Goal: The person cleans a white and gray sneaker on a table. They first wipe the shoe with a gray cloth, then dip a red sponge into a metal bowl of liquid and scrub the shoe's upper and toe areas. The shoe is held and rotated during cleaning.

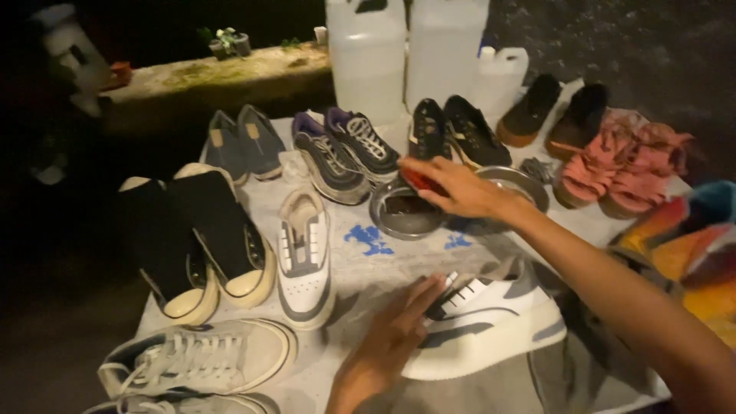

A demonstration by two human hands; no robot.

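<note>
Left hand (387,345) open, palm steadying white sneaker (491,318) at cloth's near edge. Right hand (460,188) grips red object (418,180) over metal bowl (406,211). Keep sneaker pinned flat; avoid tipping bowl.

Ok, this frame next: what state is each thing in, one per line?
left hand: flat, fingers on the toe of the white sneaker, which lies on its side
right hand: over the metal bowl, grip on something red, unclear what
lone white shoe: upright, no laces
black high-tops: upright, paired
large plastic jugs: upright
pink sandals: side by side
</note>
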